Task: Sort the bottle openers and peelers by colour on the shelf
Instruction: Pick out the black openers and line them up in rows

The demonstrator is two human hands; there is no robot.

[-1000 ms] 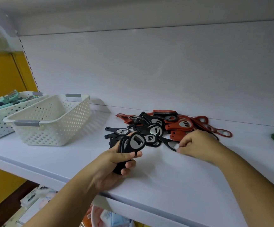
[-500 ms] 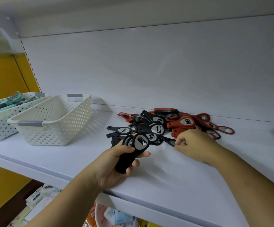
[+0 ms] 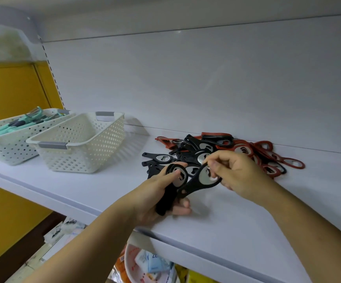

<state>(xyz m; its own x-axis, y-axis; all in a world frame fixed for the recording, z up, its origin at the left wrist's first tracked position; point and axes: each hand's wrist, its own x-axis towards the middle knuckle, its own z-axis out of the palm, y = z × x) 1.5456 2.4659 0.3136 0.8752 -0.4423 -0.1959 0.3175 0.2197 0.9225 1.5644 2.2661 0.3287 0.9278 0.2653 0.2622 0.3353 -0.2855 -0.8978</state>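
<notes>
Head: openers (image 3: 203, 179), left hand (image 3: 155, 194), right hand (image 3: 239, 176)

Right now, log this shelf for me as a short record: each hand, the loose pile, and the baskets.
Left hand: grips a stack of black openers by the handles
Right hand: pinches one black opener by its head, beside the stack
Loose pile: red and black openers mixed, on the shelf behind the hands
Near basket: white, perforated, left of the pile
Far basket: holds teal-handled peelers

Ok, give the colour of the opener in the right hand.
Opener: black, silver centre; head view.
</notes>
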